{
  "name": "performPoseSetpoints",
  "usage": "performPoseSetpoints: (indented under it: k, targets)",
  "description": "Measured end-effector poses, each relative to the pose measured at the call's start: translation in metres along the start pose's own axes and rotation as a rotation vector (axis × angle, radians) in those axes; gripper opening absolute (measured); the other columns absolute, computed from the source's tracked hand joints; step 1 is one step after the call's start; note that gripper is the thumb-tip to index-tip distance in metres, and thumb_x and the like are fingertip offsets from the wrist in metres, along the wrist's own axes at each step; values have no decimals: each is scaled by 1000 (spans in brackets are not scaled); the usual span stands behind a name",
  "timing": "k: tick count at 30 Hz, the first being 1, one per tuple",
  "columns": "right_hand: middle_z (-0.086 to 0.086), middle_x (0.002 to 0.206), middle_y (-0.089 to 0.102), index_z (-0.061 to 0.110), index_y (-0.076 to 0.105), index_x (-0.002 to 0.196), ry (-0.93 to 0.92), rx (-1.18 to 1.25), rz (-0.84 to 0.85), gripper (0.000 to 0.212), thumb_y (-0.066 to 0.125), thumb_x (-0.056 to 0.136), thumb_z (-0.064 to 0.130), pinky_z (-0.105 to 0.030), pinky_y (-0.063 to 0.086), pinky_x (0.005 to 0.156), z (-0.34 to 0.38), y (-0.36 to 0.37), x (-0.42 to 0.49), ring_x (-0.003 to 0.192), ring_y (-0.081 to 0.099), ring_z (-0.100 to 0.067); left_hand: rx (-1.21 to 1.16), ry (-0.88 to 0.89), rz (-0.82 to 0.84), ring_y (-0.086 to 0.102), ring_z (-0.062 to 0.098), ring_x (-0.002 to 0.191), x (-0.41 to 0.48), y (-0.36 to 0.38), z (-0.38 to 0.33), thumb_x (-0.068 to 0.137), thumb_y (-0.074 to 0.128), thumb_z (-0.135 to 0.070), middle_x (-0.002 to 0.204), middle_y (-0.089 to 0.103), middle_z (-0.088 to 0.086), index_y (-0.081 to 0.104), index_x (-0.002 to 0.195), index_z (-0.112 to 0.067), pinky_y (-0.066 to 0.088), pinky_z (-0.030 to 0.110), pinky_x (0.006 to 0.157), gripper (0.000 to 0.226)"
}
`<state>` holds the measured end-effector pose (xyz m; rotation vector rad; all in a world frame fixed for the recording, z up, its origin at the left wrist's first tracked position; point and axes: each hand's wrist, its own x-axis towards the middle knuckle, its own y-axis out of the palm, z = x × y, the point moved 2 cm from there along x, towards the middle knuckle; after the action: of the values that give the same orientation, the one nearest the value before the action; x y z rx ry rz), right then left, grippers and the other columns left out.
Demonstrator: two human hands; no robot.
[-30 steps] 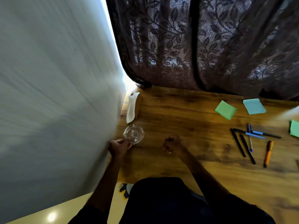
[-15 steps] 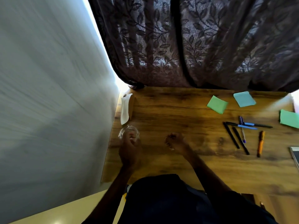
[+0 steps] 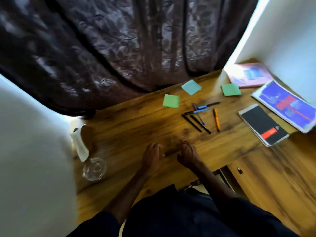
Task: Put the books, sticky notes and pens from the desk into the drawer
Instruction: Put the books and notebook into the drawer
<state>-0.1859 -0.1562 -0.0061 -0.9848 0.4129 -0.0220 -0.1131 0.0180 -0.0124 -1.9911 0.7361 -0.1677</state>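
On the wooden desk [image 3: 133,127] lie several pens [image 3: 199,117], among them an orange pen [image 3: 216,119]. Behind them sit a green sticky pad [image 3: 171,101], a blue sticky pad [image 3: 191,87] and a second green pad [image 3: 230,89]. At the right lie a black notebook [image 3: 263,124], a blue-covered book [image 3: 285,106] and a pink book [image 3: 250,75]. My left hand [image 3: 152,155] and my right hand [image 3: 188,153] rest side by side on the desk near its front edge, holding nothing, well short of the pens. Below the desk's right part is a wooden drawer front [image 3: 273,171] with a small keyhole.
A clear glass dish [image 3: 94,169] stands at the desk's left front corner, with a white paper-like object [image 3: 80,145] behind it. A dark patterned curtain [image 3: 128,48] hangs behind the desk. Pale walls close in on the left and right.
My left hand has let go of the glass dish and moved right, beside my right hand. The view has swung right, bringing the books and drawer front into sight.
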Motion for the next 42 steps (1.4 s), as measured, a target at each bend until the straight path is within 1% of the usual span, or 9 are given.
performPoseSetpoints:
  k: [6, 13, 18, 21, 24, 27, 32, 37, 42]
  targets:
    - [-7, 159, 36, 10, 51, 142, 86, -25, 24, 56, 64, 88, 16, -41, 43, 110, -56, -14, -34, 144, 38, -25, 72, 135, 90, 49, 20, 125, 17, 32, -43, 93, 63, -28, 133, 52, 2, 56, 126, -16, 43, 31, 97, 35]
    - [-14, 153, 44, 3, 58, 134, 100, 20, -73, 50, 66, 86, 10, -39, 50, 103, -97, -16, -57, 143, 42, -27, 138, 161, 186, 47, 23, 132, 20, 60, -74, 91, 64, -27, 139, 49, 4, 54, 126, -15, 38, 32, 106, 38]
    - [-21, 152, 43, -2, 46, 144, 193, 76, -134, 69, 73, 84, 15, -40, 34, 118, -118, -18, -79, 142, 41, -34, 92, 191, 186, 51, 24, 125, 20, 74, -93, 88, 66, -24, 135, 53, 5, 57, 121, -15, 42, 34, 98, 35]
    - [-29, 141, 53, -6, 55, 134, 250, 131, -281, 64, 72, 77, 16, -45, 44, 108, -136, -27, -98, 129, 55, -42, 31, 227, 226, 49, 29, 130, 25, 89, -115, 89, 64, -21, 141, 50, 12, 54, 129, -12, 42, 38, 102, 43]
    - [-29, 124, 65, -7, 62, 123, 267, 214, -305, 59, 57, 77, 30, -41, 55, 90, -164, -32, -112, 110, 67, -41, 47, 260, 241, 43, 31, 137, 33, 101, -150, 92, 61, -19, 146, 47, 14, 50, 136, -10, 35, 39, 111, 46]
    - [-27, 131, 62, -7, 61, 126, 297, 217, -341, 56, 69, 75, 16, -46, 54, 98, -194, -49, -120, 119, 63, -41, 29, 330, 190, 49, 24, 129, 43, 109, -190, 89, 62, -21, 136, 55, 5, 55, 127, -19, 40, 40, 109, 38]
    - [-31, 133, 59, -10, 59, 128, 350, 231, -411, 60, 58, 75, 19, -57, 52, 98, -248, -86, -126, 123, 59, -46, 33, 395, 196, 60, 22, 111, 63, 126, -252, 84, 66, -18, 119, 62, 3, 57, 115, -19, 48, 35, 93, 33]
    - [-24, 139, 57, -1, 55, 135, 357, 235, -481, 62, 69, 75, 8, -49, 47, 107, -281, -135, -131, 129, 54, -40, 50, 412, 233, 60, 21, 112, 85, 142, -303, 84, 66, -17, 120, 63, 5, 59, 118, -14, 47, 32, 95, 35]
    - [-24, 144, 53, 0, 52, 139, 363, 255, -454, 66, 62, 77, 18, -46, 41, 112, -309, -149, -123, 135, 50, -38, 70, 400, 256, 58, 20, 117, 107, 147, -330, 88, 67, -17, 124, 62, 6, 58, 122, -13, 43, 25, 94, 36]
